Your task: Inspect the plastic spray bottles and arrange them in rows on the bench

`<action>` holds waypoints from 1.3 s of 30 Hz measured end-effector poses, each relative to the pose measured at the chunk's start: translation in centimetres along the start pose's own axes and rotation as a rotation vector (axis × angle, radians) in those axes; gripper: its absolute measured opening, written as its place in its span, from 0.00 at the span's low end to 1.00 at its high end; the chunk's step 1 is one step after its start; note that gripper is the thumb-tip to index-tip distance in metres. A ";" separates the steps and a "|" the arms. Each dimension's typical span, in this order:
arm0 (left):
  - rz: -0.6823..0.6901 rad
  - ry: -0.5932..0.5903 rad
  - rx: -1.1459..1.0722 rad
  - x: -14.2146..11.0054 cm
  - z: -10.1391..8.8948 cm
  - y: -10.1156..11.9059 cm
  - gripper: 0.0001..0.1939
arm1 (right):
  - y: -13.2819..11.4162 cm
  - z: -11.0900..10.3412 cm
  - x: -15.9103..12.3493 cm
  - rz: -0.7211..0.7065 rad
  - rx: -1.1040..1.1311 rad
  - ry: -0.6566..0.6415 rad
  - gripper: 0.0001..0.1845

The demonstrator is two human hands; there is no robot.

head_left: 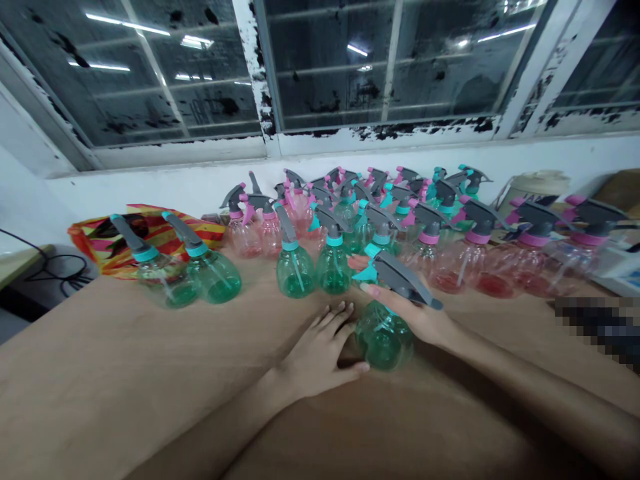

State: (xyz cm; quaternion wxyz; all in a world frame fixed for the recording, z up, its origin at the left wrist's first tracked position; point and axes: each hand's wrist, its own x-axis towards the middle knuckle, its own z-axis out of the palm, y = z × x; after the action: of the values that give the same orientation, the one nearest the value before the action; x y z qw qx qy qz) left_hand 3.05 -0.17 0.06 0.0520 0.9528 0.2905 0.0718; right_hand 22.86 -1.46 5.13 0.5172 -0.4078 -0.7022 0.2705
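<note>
A clear green spray bottle (385,340) with a grey and teal trigger head stands tilted near the middle of the table, its outline slightly blurred. My right hand (400,303) is closed around its neck, just below the trigger head, with fingertips showing past the teal nozzle. To the left of that bottle, my left hand (323,353) lies flat on the tabletop, fingers spread and thumb close to the bottle's base. Beyond my hands stand a green spray bottle (334,270) and another green one (295,273), both upright.
Two green bottles (217,280) stand at left before a red-yellow plastic bag (105,257). Several pink-collared bottles (453,270) line the right, with more crowded behind against the wall. A white container (537,183) sits back right. Black cables (70,270) hang at the table's (125,373) left.
</note>
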 end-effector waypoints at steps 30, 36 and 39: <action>-0.016 0.003 -0.003 0.1 -0.1 0.0 0.35 | -0.3 0.0 0.5 0.029 0.001 0.014 0.11; -0.008 -0.008 0.011 0.0 -0.1 -0.1 0.36 | -0.3 0.1 0.5 -0.005 0.002 0.008 0.13; 0.004 0.018 -0.004 0.0 0.1 -0.3 0.37 | -0.2 0.2 0.4 -0.027 0.058 0.022 0.14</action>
State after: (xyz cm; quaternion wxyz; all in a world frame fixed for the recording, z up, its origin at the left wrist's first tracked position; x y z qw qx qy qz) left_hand 2.88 0.08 -0.06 0.0514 0.9525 0.2889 0.0810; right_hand 22.53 -1.20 5.47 0.5400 -0.3860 -0.6938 0.2794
